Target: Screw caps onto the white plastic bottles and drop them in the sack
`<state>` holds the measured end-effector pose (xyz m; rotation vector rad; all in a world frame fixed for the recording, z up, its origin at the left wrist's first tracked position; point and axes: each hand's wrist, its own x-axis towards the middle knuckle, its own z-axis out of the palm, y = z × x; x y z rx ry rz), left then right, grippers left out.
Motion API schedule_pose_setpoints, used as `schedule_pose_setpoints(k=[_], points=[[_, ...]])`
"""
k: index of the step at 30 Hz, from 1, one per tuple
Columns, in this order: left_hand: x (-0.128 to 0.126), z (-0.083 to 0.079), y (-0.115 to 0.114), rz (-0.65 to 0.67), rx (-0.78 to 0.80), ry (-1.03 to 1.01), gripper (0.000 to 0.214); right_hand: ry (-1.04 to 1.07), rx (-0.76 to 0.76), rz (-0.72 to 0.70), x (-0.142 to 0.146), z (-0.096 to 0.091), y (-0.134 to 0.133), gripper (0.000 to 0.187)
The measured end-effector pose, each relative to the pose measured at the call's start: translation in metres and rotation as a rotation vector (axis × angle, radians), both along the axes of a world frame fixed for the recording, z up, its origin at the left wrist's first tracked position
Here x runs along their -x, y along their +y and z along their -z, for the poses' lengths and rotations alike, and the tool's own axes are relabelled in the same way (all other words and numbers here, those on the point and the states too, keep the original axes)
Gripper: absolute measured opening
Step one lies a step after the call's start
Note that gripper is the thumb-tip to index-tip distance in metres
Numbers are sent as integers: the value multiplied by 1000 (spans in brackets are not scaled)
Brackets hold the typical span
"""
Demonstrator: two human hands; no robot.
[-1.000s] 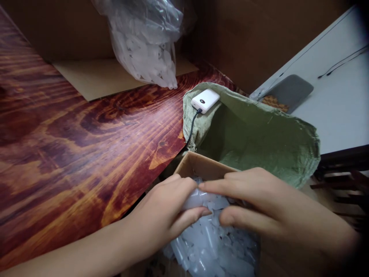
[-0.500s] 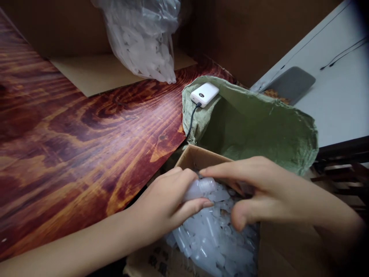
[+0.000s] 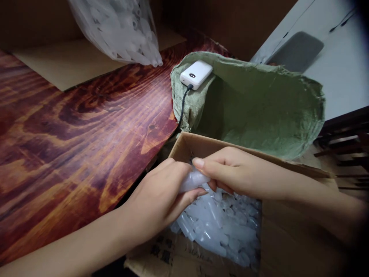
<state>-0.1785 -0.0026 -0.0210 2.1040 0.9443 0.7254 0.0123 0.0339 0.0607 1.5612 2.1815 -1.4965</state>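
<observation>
Both hands meet over the near left corner of a cardboard box (image 3: 184, 144) filled with small translucent plastic tubes (image 3: 221, 227). The left hand (image 3: 160, 196) curls closed around one tube (image 3: 193, 180); the right hand (image 3: 230, 169) pinches its tip, fingers pressed together, apparently joining or capping it, needing a steady push
</observation>
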Motion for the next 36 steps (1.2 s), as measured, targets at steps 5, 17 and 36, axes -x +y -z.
schedule_pose_setpoints(k=[5,17,36], points=[[0,-3,1,-61,-66,8,19,5,-313,-94,-9,-7,3,35],[-1,1,-2,-52,-139,93,16,65,154,144,3,4,-2,39],[-3,-1,-7,-162,-230,237,45,9,-393,-180,-11,-28,-3,30]])
